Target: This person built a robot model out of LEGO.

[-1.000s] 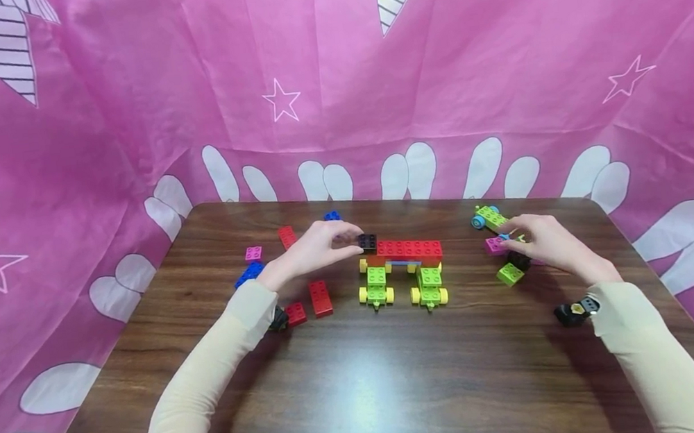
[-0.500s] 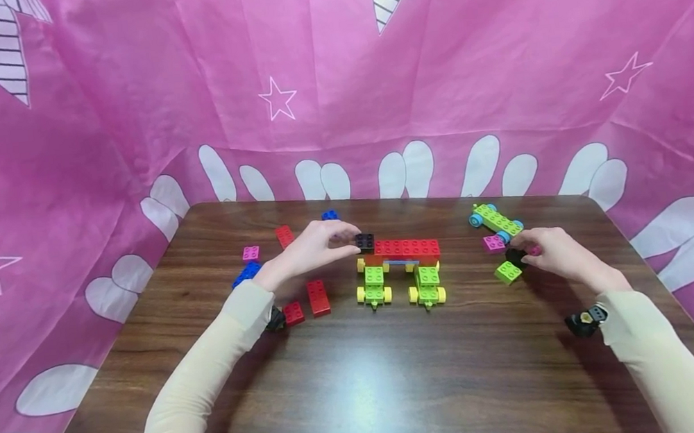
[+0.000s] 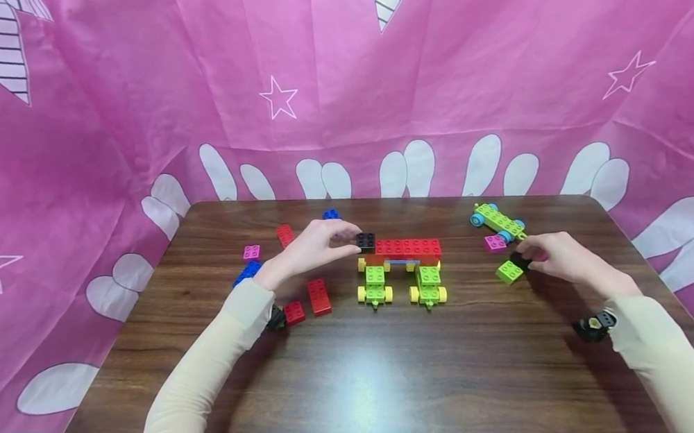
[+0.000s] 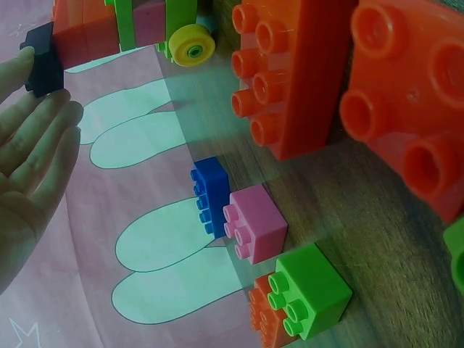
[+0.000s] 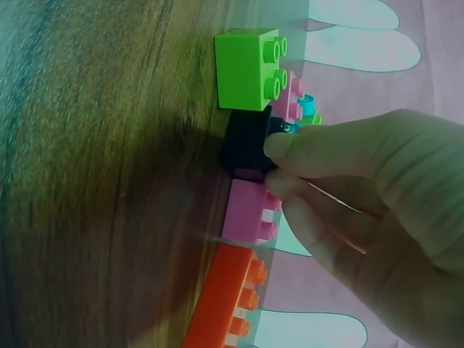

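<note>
In the head view, the left hand (image 3: 315,249) pinches a black brick (image 3: 365,242) against the left end of the red build (image 3: 407,248), near the middle of the table (image 3: 363,382). The right hand (image 3: 554,256) is near the right edge.

In the left wrist view, the fingers (image 4: 32,138) touch the black brick (image 4: 43,67).

In the right wrist view, curled fingers (image 5: 341,156) grip a black block (image 5: 248,139) between a green brick (image 5: 248,67) and a pink brick (image 5: 250,212).

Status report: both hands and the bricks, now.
Left hand pinches black brick against red build. Right hand fingers grip another black brick. Green brick alongside.
</note>
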{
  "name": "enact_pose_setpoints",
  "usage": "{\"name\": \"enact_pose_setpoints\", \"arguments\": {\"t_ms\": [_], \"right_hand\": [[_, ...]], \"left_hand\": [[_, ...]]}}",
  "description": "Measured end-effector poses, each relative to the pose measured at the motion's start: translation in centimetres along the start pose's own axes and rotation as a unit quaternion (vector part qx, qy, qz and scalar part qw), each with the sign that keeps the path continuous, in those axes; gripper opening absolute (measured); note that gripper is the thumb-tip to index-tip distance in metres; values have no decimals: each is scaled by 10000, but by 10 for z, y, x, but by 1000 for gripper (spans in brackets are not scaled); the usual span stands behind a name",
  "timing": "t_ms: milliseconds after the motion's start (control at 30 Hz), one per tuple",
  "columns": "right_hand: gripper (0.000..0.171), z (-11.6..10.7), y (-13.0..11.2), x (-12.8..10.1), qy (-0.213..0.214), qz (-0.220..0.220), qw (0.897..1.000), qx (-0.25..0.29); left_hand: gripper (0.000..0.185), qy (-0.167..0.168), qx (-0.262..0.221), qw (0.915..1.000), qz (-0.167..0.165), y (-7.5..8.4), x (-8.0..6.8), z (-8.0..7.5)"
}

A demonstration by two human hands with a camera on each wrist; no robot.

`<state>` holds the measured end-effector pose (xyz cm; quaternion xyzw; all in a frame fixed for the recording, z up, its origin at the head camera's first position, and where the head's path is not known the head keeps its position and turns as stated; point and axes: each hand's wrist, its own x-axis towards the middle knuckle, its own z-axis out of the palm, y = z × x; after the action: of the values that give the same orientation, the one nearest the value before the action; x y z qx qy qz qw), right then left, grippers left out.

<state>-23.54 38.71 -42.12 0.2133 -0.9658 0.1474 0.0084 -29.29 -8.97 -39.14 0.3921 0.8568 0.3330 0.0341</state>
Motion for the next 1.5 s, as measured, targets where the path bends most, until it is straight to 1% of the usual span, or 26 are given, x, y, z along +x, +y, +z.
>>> {"name": "enact_pose_setpoints", "arguments": {"t_ms": [200, 300, 400, 567, 667, 800, 900, 1067, 1200, 1267, 1433, 1500], "right_hand": [[25, -4, -2, -5, 17, -13, 9999, -107], [28, -5, -2, -6, 1, 37, 9997, -255], [29, -4, -1, -5, -103, 110, 9992, -383], [28, -4, 0, -7, -237, 269, 9984, -439], [28, -4, 0, -9, -298, 329, 9975, -553], [29, -5, -1, -11, -488, 490, 9954, -656], [28, -5, -2, -11, -594, 492, 9948, -662], [27, -10, -3, -12, -588, 311, 9953, -708], [28, -17, -11, -12, -357, 178, 9964, -748], [28, -21, -16, -10, -196, 16, 9965, -817], [26, -28, -35, 4, 17, -390, 9945, -972], [25, -31, -45, 12, 87, -529, 9943, -917]], "left_hand": [[37, 2, -17, 10000, 15, 0, 0, -1], [37, -5, -55, 10000, 3, 0, 1, -1], [37, -23, -27, 10000, -20, -1, 0, -2], [37, -50, 46, 10000, -56, 0, 0, -2], [37, -52, 7, 10000, -55, 0, 0, -2], [37, -28, -86, 10000, -41, -1, 1, -2], [37, -14, -88, 9999, -61, -1, 1, -3], [38, -40, -25, 10000, -44, 0, 0, -3], [38, -55, -47, 10000, -20, 1, -1, -3], [38, -56, -48, 10000, -13, 2, 0, -3], [38, -19, 5, 10000, -9, 2, 0, -2], [37, -15, 0, 10000, -26, 1, 0, -1]]}}
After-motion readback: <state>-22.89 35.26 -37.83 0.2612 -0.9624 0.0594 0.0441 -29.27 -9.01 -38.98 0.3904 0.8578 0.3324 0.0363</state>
